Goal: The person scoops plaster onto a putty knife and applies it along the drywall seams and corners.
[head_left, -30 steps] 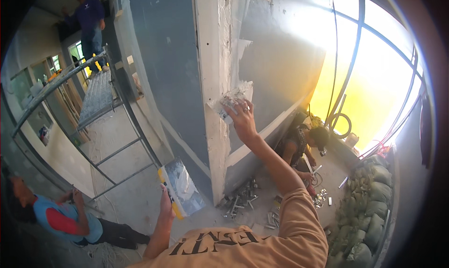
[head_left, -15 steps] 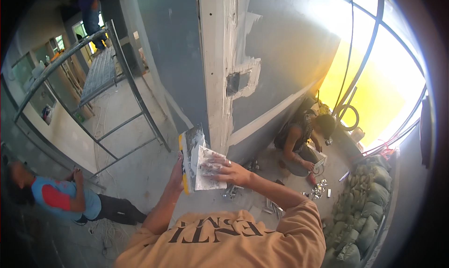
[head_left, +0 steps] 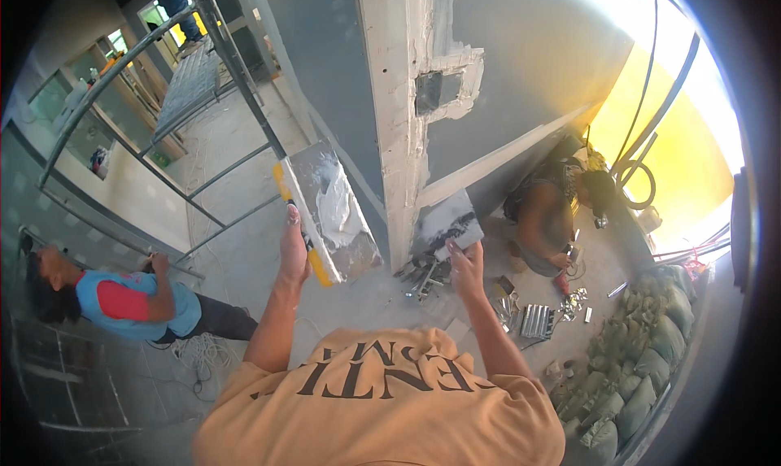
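Note:
My left hand (head_left: 294,250) grips the yellow-and-black handle edge of a wide putty knife (head_left: 355,254). A thick smear of white joint compound (head_left: 335,207) lies on its broad metal blade. In my right hand (head_left: 467,272) is a smaller flat scraper (head_left: 439,219), its face streaked with white and dark marks. That scraper is held at the lower part of the wall corner; whether it touches the wall I cannot tell. The corner strip (head_left: 396,116) is coated in pale compound, with more spread round a square wall opening (head_left: 429,93).
A metal scaffold (head_left: 244,88) stands at the left, with a person's legs on its platform. At left a person in blue and red (head_left: 122,295) stands; at right another person (head_left: 547,214) crouches near metal pieces (head_left: 538,322). Green sacks (head_left: 651,368) line the right side.
My hands have moved apart. The scraper, which lay over the putty knife, is now off to the right by the wall corner. The knife's compound-covered face now shows.

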{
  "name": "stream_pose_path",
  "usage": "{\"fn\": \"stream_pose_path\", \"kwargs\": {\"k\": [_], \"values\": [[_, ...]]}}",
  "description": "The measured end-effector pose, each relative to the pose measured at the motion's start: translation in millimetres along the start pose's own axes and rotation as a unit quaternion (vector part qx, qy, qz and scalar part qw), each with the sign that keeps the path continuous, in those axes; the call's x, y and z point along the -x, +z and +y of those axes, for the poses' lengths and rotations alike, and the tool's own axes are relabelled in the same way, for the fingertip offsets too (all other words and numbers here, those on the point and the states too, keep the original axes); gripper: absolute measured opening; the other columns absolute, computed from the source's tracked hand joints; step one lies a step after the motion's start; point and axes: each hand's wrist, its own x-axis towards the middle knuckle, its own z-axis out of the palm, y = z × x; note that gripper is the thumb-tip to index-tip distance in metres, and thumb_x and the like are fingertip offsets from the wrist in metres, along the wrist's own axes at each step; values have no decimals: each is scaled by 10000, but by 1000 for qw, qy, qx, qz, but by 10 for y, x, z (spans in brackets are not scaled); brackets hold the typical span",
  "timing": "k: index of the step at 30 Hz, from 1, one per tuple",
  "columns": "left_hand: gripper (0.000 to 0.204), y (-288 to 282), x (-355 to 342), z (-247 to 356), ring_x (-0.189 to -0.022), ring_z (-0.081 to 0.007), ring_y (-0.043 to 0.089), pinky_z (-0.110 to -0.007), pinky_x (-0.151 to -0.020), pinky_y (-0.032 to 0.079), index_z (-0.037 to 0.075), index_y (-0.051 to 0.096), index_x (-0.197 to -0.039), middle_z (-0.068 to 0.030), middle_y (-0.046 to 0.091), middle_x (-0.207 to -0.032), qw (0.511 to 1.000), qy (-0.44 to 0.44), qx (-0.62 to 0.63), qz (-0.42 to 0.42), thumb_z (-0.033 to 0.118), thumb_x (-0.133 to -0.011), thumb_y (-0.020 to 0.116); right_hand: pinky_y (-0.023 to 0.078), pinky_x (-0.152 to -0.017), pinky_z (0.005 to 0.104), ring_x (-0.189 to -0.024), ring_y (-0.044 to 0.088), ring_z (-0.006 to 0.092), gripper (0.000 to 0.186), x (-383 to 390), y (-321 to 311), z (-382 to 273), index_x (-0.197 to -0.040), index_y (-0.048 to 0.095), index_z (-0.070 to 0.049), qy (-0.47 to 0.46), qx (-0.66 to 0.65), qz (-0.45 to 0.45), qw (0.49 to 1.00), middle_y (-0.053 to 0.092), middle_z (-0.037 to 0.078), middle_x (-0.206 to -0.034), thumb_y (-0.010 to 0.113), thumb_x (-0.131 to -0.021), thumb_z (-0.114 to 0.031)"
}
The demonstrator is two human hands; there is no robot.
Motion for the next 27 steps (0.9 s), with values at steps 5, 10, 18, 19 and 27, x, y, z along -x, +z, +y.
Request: {"fn": "stream_pose_path", "kwargs": {"k": [5,10,18,19,27], "values": [[662,-27,-28,-86,-1268,-251,521,-379,-1074,435,-15,310,-1493,-160,477,-1424,996,32,-81,26,490,-1068,364,461,-1007,343,-1194,577,206,506,517,283,-323,-1404,438,-15,217,-268,6,939,576,83,-1308,569,-922,70],[663,-51,60,-198,-1279,-246,509,-382,-1074,434,-23,349,-1466,-154,476,-1415,998,30,-25,58,499,-1060,390,458,-1002,346,-1199,563,177,449,337,309,-119,-1362,512,-29,182,-239,25,954,598,75,-1301,540,-930,87],[694,-498,237,-16,-1357,-293,450,-416,-1144,364,43,259,-1546,-144,407,-1520,997,-55,5,55,542,-1063,285,417,-1044,459,-1201,532,364,638,-930,903,-252,-1343,604,-92,-405,444,74,796,581,148,-1339,514,-762,154],[684,-621,290,9,-1364,-300,443,-418,-1147,358,51,249,-1552,-143,394,-1531,996,-61,5,60,533,-1067,276,412,-1048,468,-1215,528,356,649,-989,1044,-211,-1356,596,-98,-416,453,96,783,572,142,-1357,510,-764,154],[689,-1403,593,389,-1356,-300,453,-429,-1139,370,28,270,-1531,-148,420,-1501,995,-75,-18,64,533,-1064,298,379,-1044,462,-1241,522,340,598,-1188,1818,-172,-1312,616,-81,-407,441,220,769,591,129,-1336,519,-770,151]]}}
